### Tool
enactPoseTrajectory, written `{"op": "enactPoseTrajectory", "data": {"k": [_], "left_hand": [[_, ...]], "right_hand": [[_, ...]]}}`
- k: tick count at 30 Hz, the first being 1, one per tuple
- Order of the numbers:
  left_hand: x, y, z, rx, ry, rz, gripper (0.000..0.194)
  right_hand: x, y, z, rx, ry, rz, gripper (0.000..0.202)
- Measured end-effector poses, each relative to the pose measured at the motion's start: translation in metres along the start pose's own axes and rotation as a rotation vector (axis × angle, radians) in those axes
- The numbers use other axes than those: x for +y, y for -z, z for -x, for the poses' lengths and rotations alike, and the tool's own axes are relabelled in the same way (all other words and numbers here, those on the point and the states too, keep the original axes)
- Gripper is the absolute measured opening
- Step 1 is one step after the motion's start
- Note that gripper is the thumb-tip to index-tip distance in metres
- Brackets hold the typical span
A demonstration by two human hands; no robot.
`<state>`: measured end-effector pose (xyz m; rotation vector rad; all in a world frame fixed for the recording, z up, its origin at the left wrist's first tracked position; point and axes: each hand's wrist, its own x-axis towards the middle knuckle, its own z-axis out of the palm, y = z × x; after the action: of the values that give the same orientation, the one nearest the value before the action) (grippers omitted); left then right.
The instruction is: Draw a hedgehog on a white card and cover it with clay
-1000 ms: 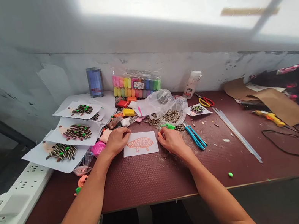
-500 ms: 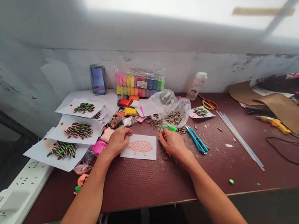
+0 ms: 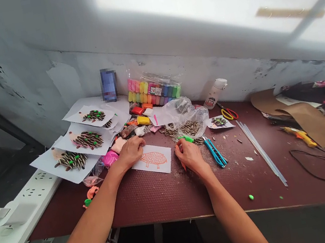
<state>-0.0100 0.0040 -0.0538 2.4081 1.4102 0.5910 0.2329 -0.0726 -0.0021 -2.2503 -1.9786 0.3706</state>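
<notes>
A white card (image 3: 166,166) with an orange line drawing of a spiny animal lies flat on the dark red table. Over its left edge rests my left hand (image 3: 133,151), fingers bent together; whatever they hold, if anything, is hidden. Just right of the card, my right hand (image 3: 189,154) is closed around an orange pen (image 3: 183,165), its lower end pointing down at the table. Beyond that hand sit a green object (image 3: 186,138) and a heap of striped seeds (image 3: 189,127), partly under a clear plastic bag (image 3: 180,107).
Seed-covered hedgehog cards (image 3: 88,138) are stacked at the left near a white power strip (image 3: 33,192). Colored clay packs (image 3: 154,91) stand by the wall. Rightward are a blue cutter (image 3: 215,152), scissors (image 3: 229,114), clear sticks (image 3: 262,154), a bottle (image 3: 216,93) and a yellow glue gun (image 3: 305,138).
The view has shifted slightly, moving the scene a little to the right. Both hands keep nearly the same places beside the card, and the orange pen shows more below my right hand.
</notes>
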Motion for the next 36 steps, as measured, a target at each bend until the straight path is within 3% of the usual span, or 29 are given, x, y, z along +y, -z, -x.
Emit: {"op": "enactPoseTrajectory", "data": {"k": [5,12,19,27,36], "left_hand": [[0.003,-0.002,0.002,0.032,-0.017,-0.01,0.027],[0.003,-0.003,0.002,0.042,-0.019,-0.012,0.028],[0.01,-0.004,0.004,-0.013,-0.028,-0.005,0.028],[0.012,-0.002,0.004,0.019,-0.013,0.033,0.029],[0.015,-0.001,0.002,0.01,-0.005,-0.008,0.031]], "right_hand": [[0.0,-0.004,0.0,0.071,0.085,-0.049,0.026],[-0.009,-0.008,0.006,0.074,0.211,0.022,0.019],[-0.007,-0.013,0.002,0.068,0.231,-0.021,0.015],[-0.003,-0.02,-0.001,0.116,0.261,-0.094,0.016],[-0.009,-0.016,-0.004,0.081,0.235,-0.015,0.015]]}}
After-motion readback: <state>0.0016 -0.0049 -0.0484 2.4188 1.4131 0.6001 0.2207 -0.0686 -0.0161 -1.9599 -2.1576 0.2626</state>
